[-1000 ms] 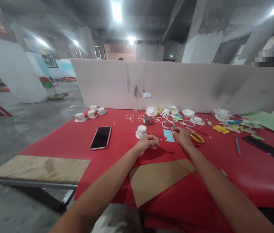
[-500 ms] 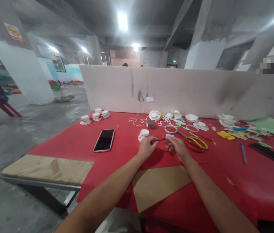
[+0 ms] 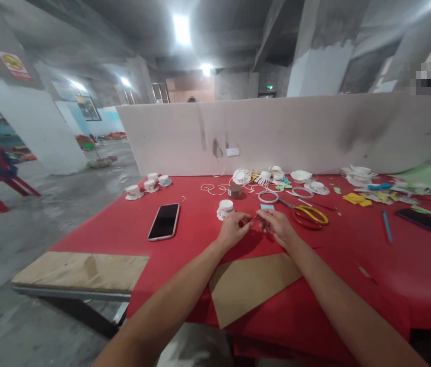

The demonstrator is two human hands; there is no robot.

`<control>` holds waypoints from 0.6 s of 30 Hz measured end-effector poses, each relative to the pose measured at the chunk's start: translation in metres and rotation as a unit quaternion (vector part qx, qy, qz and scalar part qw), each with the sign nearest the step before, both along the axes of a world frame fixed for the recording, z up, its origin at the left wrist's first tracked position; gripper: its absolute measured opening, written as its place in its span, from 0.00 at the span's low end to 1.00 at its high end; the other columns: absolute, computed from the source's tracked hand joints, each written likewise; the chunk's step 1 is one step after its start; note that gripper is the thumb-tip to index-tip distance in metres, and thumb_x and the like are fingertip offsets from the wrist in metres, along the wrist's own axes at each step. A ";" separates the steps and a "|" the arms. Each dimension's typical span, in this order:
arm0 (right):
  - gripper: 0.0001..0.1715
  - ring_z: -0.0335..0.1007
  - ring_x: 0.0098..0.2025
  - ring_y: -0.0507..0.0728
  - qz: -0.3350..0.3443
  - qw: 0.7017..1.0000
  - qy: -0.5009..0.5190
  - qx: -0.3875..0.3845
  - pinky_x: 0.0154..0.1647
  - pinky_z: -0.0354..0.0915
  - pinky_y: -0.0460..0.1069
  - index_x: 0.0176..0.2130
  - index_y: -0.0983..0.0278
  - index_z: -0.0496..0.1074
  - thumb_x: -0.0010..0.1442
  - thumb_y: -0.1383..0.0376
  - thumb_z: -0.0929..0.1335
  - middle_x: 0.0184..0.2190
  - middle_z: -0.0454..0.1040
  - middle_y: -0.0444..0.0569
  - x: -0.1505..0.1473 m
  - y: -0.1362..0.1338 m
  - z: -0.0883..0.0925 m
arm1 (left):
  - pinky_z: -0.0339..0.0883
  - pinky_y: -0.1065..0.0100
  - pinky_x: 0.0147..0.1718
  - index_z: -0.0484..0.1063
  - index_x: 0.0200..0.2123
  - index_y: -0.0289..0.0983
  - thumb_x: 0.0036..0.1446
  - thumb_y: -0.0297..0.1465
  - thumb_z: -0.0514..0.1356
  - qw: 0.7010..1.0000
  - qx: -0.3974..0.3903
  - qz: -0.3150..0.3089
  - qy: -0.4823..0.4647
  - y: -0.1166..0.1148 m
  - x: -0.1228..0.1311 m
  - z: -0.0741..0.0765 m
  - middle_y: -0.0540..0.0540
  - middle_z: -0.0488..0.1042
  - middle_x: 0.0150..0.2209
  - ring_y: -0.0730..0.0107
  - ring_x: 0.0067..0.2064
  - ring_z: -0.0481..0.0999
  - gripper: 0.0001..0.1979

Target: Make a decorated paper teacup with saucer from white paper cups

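Observation:
Both of my hands meet over the red table covering [image 3: 104, 219]. My left hand [image 3: 234, 227] has its thumb and fingers curled together; whatever it pinches is too small to make out. Close on its right, my right hand [image 3: 277, 225] pinches a tiny dark strip [image 3: 257, 217] at the fingertips, which point toward the left hand. A white paper cup [image 3: 225, 209] with a frilled rim stands upside down just beyond my left hand. Behind my right fingers lies a small light-blue paper piece [image 3: 267, 207]. Brown cardboard [image 3: 253, 288] lies flat below my forearms.
Scissors [image 3: 313, 215] with yellow and red handles lie right of my hands, near tape rings [image 3: 268, 197] and a brown tape roll [image 3: 234, 191]. A phone [image 3: 164, 222] lies left. Several frilled cups [image 3: 134, 192] and paper scraps line the back, before a pale board [image 3: 169, 137].
My fingertips have shifted slightly; the thin reddish strip that stretched between them now shows as a short dark piece at my right fingers. The view has turned a little.

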State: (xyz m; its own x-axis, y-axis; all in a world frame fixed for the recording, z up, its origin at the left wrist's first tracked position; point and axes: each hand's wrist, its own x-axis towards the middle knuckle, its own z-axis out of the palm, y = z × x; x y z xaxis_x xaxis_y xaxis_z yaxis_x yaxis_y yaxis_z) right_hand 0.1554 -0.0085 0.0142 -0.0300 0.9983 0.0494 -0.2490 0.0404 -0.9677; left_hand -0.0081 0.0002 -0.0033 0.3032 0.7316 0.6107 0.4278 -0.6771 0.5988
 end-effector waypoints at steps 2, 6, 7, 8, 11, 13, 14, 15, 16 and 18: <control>0.19 0.63 0.18 0.46 -0.002 1.000 0.004 -0.004 0.14 0.56 0.40 0.29 0.67 0.70 0.42 0.57 0.74 0.24 0.73 0.44 0.001 0.001 -0.001 | 0.66 0.71 0.33 0.73 0.37 0.37 0.52 0.36 0.59 1.000 -0.009 0.017 -0.023 0.003 -0.004 0.004 0.47 0.76 0.33 0.72 0.33 0.72 0.11; 0.16 0.62 0.18 0.45 -0.009 1.000 -0.006 -0.017 0.13 0.55 0.40 0.28 0.67 0.70 0.45 0.57 0.73 0.24 0.72 0.44 0.003 0.003 -0.006 | 0.67 0.69 0.36 0.72 0.41 0.36 0.55 0.36 0.55 0.981 -0.063 0.152 -0.100 0.025 -0.029 0.025 0.45 0.75 0.37 0.71 0.35 0.73 0.14; 0.15 0.62 0.18 0.45 -0.010 1.000 -0.012 -0.019 0.13 0.55 0.40 0.28 0.67 0.69 0.46 0.58 0.73 0.24 0.72 0.44 0.003 0.003 -0.008 | 0.67 0.69 0.37 0.72 0.42 0.36 0.53 0.36 0.57 0.978 -0.089 0.173 -0.080 0.033 -0.038 0.032 0.44 0.76 0.38 0.70 0.36 0.74 0.14; 0.14 0.61 0.17 0.45 -0.009 1.000 -0.019 -0.021 0.12 0.54 0.40 0.28 0.67 0.69 0.47 0.58 0.72 0.24 0.72 0.44 0.003 0.004 -0.009 | 0.67 0.67 0.38 0.72 0.43 0.36 0.51 0.36 0.59 0.978 -0.104 0.177 -0.038 0.041 -0.046 0.040 0.44 0.76 0.39 0.68 0.38 0.74 0.16; 0.12 0.60 0.15 0.45 0.003 0.998 -0.048 -0.029 0.10 0.51 0.39 0.27 0.67 0.69 0.50 0.59 0.70 0.22 0.71 0.44 0.000 0.006 -0.013 | 0.64 0.64 0.46 0.70 0.48 0.38 0.46 0.37 0.63 0.983 -0.102 0.131 0.084 0.061 -0.063 0.059 0.44 0.73 0.48 0.62 0.46 0.72 0.24; 0.12 0.59 0.14 0.44 0.011 0.997 -0.074 -0.037 0.10 0.51 0.39 0.26 0.67 0.69 0.52 0.60 0.69 0.19 0.70 0.44 -0.002 0.010 -0.014 | 0.64 0.64 0.46 0.68 0.51 0.39 0.43 0.39 0.64 0.978 -0.126 0.096 0.136 0.069 -0.067 0.064 0.43 0.71 0.51 0.60 0.49 0.71 0.28; 0.12 0.58 0.13 0.44 0.014 0.995 -0.090 -0.045 0.10 0.51 0.39 0.26 0.67 0.68 0.53 0.61 0.69 0.18 0.69 0.43 -0.004 0.013 -0.013 | 0.64 0.65 0.46 0.68 0.51 0.39 0.42 0.39 0.64 0.974 -0.146 0.079 0.155 0.072 -0.067 0.064 0.43 0.71 0.51 0.59 0.49 0.71 0.30; 0.12 0.58 0.13 0.44 0.018 0.993 -0.108 -0.054 0.10 0.51 0.39 0.26 0.67 0.68 0.54 0.61 0.68 0.16 0.68 0.43 -0.005 0.016 -0.012 | 0.65 0.65 0.45 0.68 0.51 0.39 0.41 0.39 0.64 0.969 -0.166 0.065 0.171 0.074 -0.065 0.063 0.44 0.71 0.51 0.59 0.48 0.71 0.30; 0.12 0.57 0.12 0.45 0.025 0.990 -0.125 -0.063 0.10 0.50 0.39 0.25 0.67 0.68 0.54 0.61 0.68 0.15 0.67 0.42 -0.007 0.020 -0.011 | 0.65 0.65 0.45 0.69 0.50 0.39 0.41 0.38 0.65 0.964 -0.183 0.055 0.184 0.074 -0.063 0.061 0.44 0.72 0.49 0.59 0.48 0.72 0.29; 0.13 0.56 0.11 0.45 0.046 0.984 -0.152 -0.080 0.10 0.50 0.39 0.25 0.67 0.68 0.54 0.60 0.68 0.13 0.66 0.42 -0.012 0.027 -0.007 | 0.66 0.65 0.44 0.71 0.47 0.39 0.40 0.38 0.65 0.959 -0.198 0.049 0.198 0.074 -0.059 0.056 0.45 0.75 0.45 0.59 0.45 0.73 0.27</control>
